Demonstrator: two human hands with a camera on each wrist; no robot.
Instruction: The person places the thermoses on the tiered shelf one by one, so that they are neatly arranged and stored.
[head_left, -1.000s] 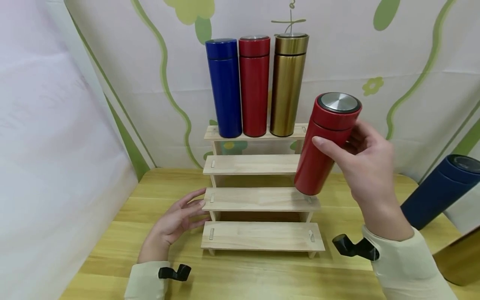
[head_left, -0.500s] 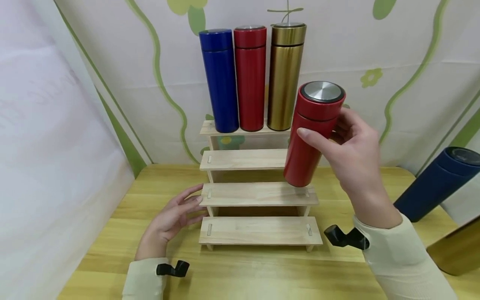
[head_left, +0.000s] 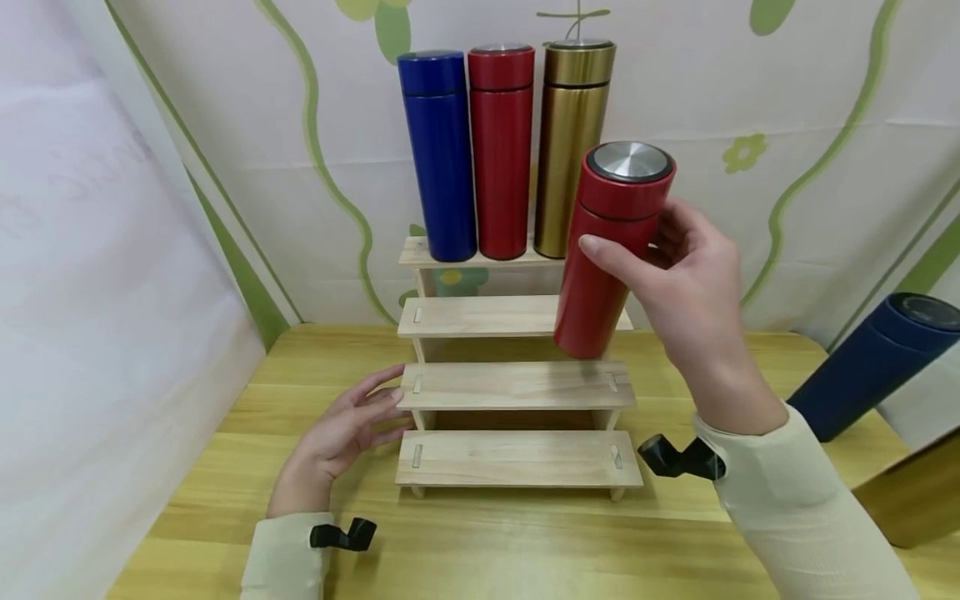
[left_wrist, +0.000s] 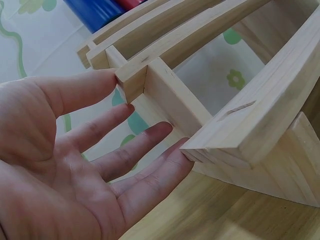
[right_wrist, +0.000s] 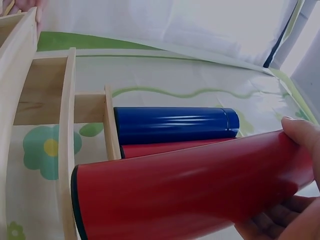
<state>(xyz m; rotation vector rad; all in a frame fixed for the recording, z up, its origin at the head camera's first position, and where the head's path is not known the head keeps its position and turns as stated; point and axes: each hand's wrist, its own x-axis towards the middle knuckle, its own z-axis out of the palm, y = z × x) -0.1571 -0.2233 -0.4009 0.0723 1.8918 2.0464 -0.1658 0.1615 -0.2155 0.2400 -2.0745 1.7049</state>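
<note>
My right hand (head_left: 693, 287) holds a red thermos (head_left: 603, 258) with a steel-topped lid, thumb across its near side. The thermos leans slightly and hangs in front of the right part of the stepped wooden rack (head_left: 517, 385). In the right wrist view the dark-rimmed base of the red thermos (right_wrist: 190, 187) appears beside the rack's boards. My left hand (head_left: 345, 437) is at the rack's left side; in the left wrist view its thumb and extended fingertips (left_wrist: 172, 155) touch the board ends. A blue thermos (head_left: 442, 158), another red thermos (head_left: 502, 158) and a gold thermos (head_left: 570, 150) stand on the top step.
At the right, a dark blue thermos (head_left: 873, 367) and a partly cut-off gold thermos (head_left: 915, 496) are on the wooden table (head_left: 517, 550). A white patterned cloth (head_left: 675, 83) hangs behind the rack, and a white cloth (head_left: 112, 250) hangs at the left.
My right hand has carried the red thermos left and somewhat upward in the view, across the rack's right end. The left hand stays at the rack's left side. The view has shifted slightly.
</note>
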